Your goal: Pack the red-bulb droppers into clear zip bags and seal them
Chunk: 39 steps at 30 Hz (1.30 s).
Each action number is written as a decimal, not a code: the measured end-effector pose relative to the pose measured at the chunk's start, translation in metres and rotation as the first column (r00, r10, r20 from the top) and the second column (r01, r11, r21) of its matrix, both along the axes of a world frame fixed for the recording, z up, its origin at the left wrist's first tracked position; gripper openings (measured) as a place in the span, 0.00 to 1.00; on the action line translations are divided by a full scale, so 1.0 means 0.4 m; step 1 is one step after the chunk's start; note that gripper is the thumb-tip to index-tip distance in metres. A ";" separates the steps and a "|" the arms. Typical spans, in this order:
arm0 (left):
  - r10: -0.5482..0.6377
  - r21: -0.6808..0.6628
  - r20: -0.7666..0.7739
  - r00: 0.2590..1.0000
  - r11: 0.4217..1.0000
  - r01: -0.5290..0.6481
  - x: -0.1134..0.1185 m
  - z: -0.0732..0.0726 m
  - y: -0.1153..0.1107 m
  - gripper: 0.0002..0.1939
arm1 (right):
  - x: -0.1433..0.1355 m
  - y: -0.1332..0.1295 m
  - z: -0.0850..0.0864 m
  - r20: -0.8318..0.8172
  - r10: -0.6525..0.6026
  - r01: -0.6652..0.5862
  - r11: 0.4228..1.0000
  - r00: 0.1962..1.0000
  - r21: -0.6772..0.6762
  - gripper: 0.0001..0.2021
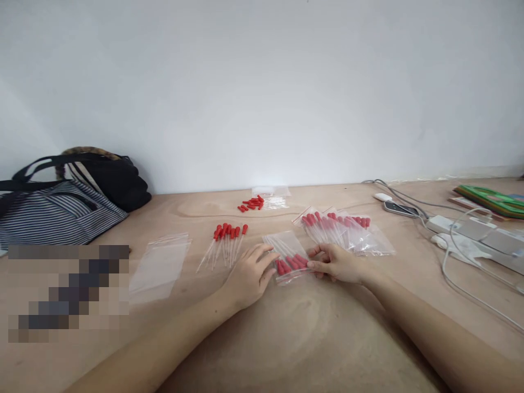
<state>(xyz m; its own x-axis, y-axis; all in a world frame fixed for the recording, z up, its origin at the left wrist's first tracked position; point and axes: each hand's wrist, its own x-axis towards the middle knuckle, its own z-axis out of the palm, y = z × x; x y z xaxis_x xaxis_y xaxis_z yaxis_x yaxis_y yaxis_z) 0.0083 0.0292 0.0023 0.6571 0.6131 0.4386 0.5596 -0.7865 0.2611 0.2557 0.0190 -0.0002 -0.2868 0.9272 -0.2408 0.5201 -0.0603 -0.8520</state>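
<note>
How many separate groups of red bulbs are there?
4: loose bulbs at the back; unbagged droppers left of centre; the bag between left hand and right hand; overlapping bags, right. Some bulbs may be hidden.

The left forearm [176, 335], at the lower left of the frame, is bare, with one small round spot towards the wrist. The right forearm [426, 322], lower right, is bare too. Near the centre, the left hand [249, 277] and right hand [336, 264] are ungloved, with slender fingers [265, 260].

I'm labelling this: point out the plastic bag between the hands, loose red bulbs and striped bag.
Plastic bag [285, 247]: head view, clear middle.
Loose red bulbs [254, 201]: head view, pile's middle.
Striped bag [61, 215]: head view, striped side.
</note>
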 end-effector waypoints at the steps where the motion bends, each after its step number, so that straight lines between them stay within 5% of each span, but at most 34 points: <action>1: 0.007 -0.027 0.033 0.999 1.000 -0.006 -0.005 -0.005 -0.004 0.13 | -0.002 -0.001 -0.002 -0.002 0.010 -0.010 0.999 1.000 0.045 0.24; 5: 0.027 -0.065 0.055 0.998 0.998 -0.024 -0.020 -0.015 -0.026 0.14 | -0.019 -0.012 -0.006 0.093 0.113 -0.134 0.953 0.989 0.271 0.25; 13: 0.008 0.194 -0.153 0.988 0.981 0.022 0.006 -0.020 -0.007 0.06 | -0.063 -0.026 -0.012 0.401 -0.072 -0.189 0.797 0.913 0.573 0.13; 17: 0.013 0.257 -0.208 0.978 0.966 0.042 0.010 -0.026 -0.004 0.11 | -0.089 -0.028 -0.023 0.417 -0.176 -0.173 0.718 0.892 0.674 0.13; 24: 0.043 0.294 -0.204 0.978 0.956 0.019 0.005 -0.041 -0.001 0.14 | -0.096 -0.013 -0.043 0.341 -0.068 -0.214 0.659 0.938 0.721 0.11; 32: 0.043 0.280 -0.171 0.984 0.960 0.007 0.006 -0.034 -0.005 0.15 | -0.113 -0.009 -0.052 0.399 -0.244 -0.151 0.660 0.884 0.736 0.06; 36: 0.065 0.261 -0.132 0.989 0.965 -0.028 0.002 -0.026 -0.004 0.16 | -0.093 -0.015 -0.034 0.282 -0.033 -0.182 0.690 0.959 0.701 0.06; 39: 0.070 0.220 -0.107 0.992 0.974 -0.045 -0.005 -0.020 -0.002 0.16 | -0.072 -0.020 -0.030 0.317 0.058 -0.284 0.617 0.947 0.734 0.12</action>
